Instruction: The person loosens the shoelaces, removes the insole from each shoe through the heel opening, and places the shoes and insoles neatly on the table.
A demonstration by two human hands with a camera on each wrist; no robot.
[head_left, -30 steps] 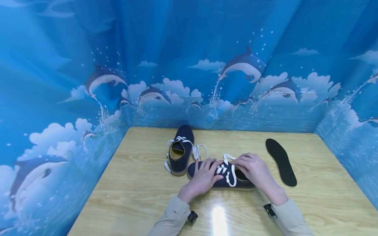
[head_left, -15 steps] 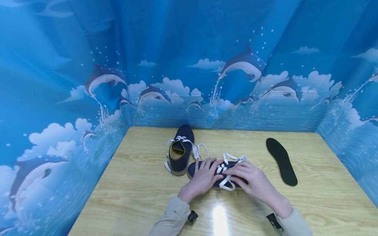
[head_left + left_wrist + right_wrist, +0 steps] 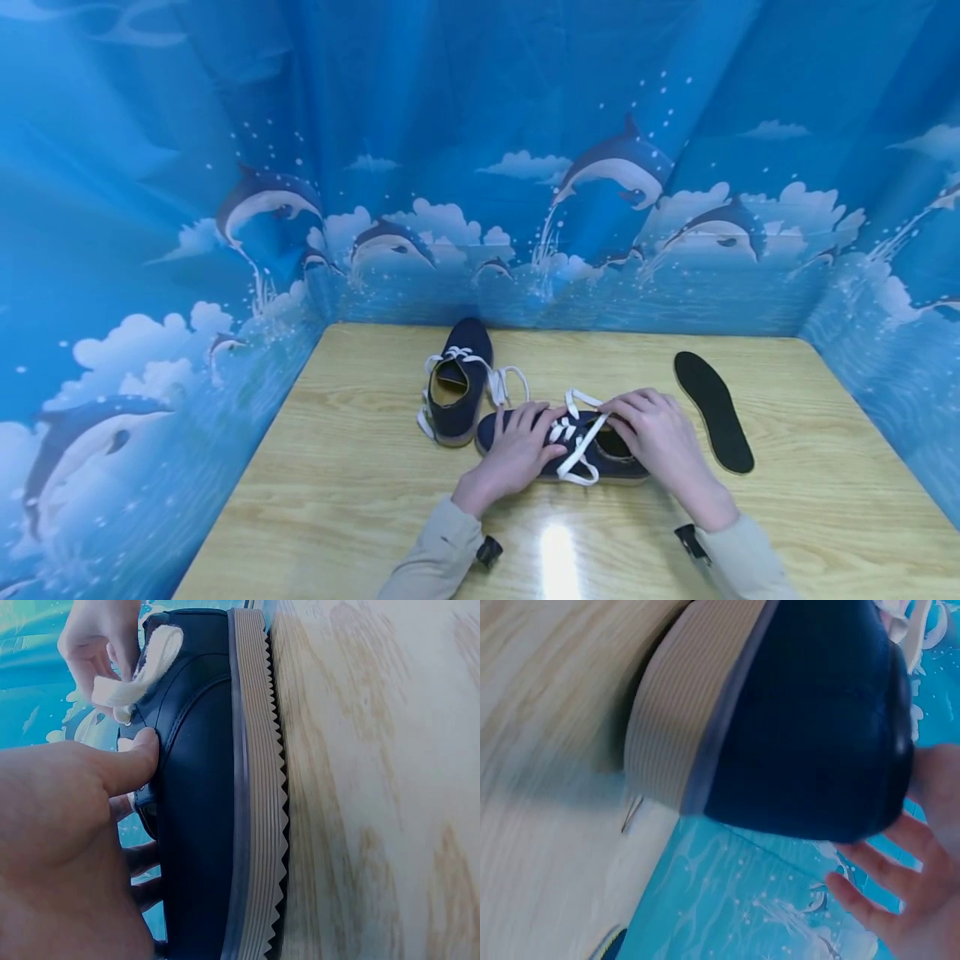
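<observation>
A navy lace-up shoe (image 3: 622, 469) lies sideways before me, its toe to the left. My left hand (image 3: 516, 450) holds it across the toe and front upper; in the left wrist view the thumb (image 3: 139, 759) presses the upper beside the laces. Above the shoe's opening, my right hand (image 3: 663, 437) pinches a white shoelace (image 3: 587, 443), which runs taut in a diagonal from the near side. A lace loop (image 3: 139, 686) hangs over the shoe's near flank. In the right wrist view the heel (image 3: 802, 742) hides part of the right hand.
A second navy shoe (image 3: 471, 333) with loose white laces stands behind and left, toe away from me. To the right lies a black insole (image 3: 716, 417) on the wooden table (image 3: 337, 483). A blue dolphin-print curtain (image 3: 450, 125) encloses the back and sides.
The right hand went from the shoe's far side to the near-side lace, then drew back to the far right with the lace stretched across the opening. The left hand stayed put.
</observation>
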